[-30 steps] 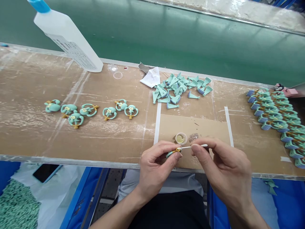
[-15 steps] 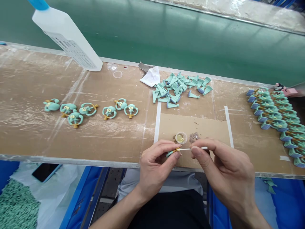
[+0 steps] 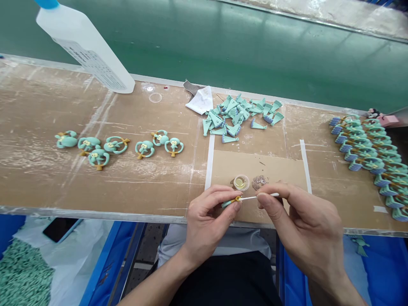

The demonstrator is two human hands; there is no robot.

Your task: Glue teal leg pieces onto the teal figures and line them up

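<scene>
Nearest the body, the left hand (image 3: 207, 221) had its grip clamped on a small toy piece (image 3: 230, 202), teal with a yellow end, thumb below and fingertips curled over it. The piece sat just above the near edge of the surface (image 3: 47, 178). The right hand (image 3: 299, 225) had its grip pinched together on a thin white swab (image 3: 259, 196), held level like a pen, with its left tip touching the yellow end of the piece.

Judged from this, the work in hand was a dab of the swab tip on that yellow end. It would go best with a light touch, the piece held steady, the fingertips kept off the dabbed spot, and only the very tip of the swab in contact.

Both wrists hung off the front edge. The forearms angled in from below and the hands met over a cardboard sheet (image 3: 274, 168) bordered by white tape.

Just beyond the fingers stood a small cup (image 3: 241, 182) of yellowish liquid, with a crumpled clear scrap (image 3: 259, 182) beside it. Farther off:

- **Left:** a loose row of teal figures (image 3: 119, 144).
- **Centre:** a pile of teal fan-shaped parts (image 3: 237, 117) next to a white cloth (image 3: 201, 101).
- **Right:** packed rows of finished figures (image 3: 366, 148).
- **Far left:** a tall white bottle (image 3: 86, 51) at the back edge, with a green belt (image 3: 223, 46) behind it.
</scene>
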